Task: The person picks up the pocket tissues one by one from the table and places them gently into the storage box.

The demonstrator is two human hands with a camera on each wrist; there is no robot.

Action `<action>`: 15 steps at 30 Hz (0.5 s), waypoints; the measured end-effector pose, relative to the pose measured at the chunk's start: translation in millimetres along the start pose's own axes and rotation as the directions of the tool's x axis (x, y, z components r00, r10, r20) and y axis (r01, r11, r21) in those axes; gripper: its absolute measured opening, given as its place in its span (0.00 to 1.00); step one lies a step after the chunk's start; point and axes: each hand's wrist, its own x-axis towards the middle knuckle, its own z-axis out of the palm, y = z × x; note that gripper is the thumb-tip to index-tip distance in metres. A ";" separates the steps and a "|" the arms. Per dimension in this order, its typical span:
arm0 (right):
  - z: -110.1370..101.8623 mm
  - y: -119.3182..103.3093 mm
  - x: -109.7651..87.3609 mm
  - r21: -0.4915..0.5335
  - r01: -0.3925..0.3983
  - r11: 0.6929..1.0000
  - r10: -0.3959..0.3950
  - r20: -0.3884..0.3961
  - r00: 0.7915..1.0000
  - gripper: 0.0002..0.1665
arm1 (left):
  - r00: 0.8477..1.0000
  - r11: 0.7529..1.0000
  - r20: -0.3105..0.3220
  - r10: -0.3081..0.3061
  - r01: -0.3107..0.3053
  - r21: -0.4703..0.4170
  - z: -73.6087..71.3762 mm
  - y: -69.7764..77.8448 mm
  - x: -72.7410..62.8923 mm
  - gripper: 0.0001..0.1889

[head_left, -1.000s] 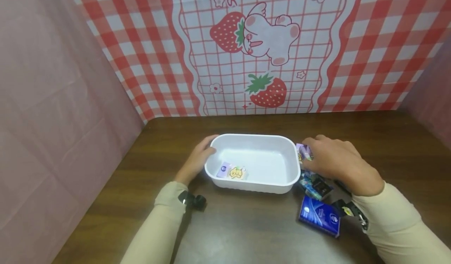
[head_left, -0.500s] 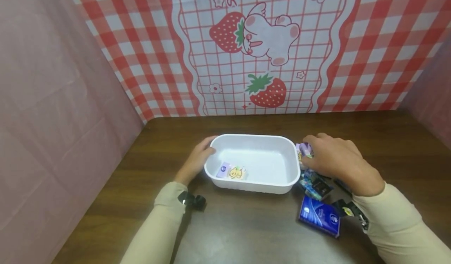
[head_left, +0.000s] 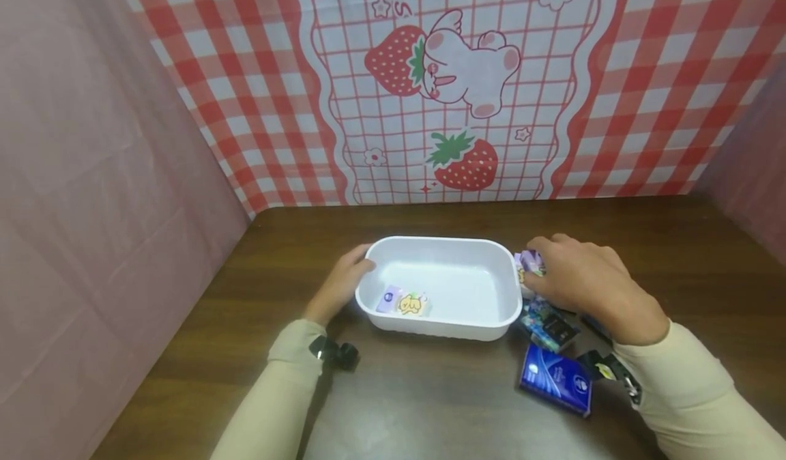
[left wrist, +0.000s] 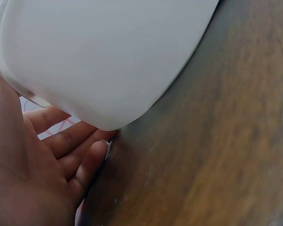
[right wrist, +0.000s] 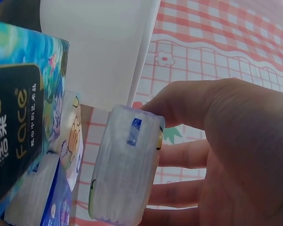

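Observation:
A white plastic tub stands on the wooden table. Inside it, at the near left corner, lies a small tissue pack with a yellow cartoon figure and a lilac end. My left hand holds the tub's left end, thumb at the rim and fingers behind the outer wall. Beyond the tub's right end my right hand grips a lilac and white tissue pack between thumb and fingers. A painted blue-green tissue pack with a black label lies just below that hand.
Nearer me is a dark blue tissue pack. Another cartoon-printed pack and a blue-edged pack sit under the painted one in the right wrist view. A red checked cloth hangs behind the table.
The head view has tilted very slightly. Both hands, the tub and the packs stay practically where they were, with the right hand at the lilac pack throughout.

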 end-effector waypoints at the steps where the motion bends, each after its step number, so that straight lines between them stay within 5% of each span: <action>1: 0.1 -0.2 -0.1 -0.002 0.001 1.000 -0.001 -0.004 1.000 0.39 | 1.000 1.000 0.001 -0.001 0.001 -0.001 -0.1 -0.6 0.2 0.23; 15: -2.7 -5.4 0.1 -0.011 -0.009 1.000 0.009 -0.029 1.000 0.36 | 1.000 1.000 0.005 -0.005 0.005 0.004 -0.8 -0.2 -1.1 0.23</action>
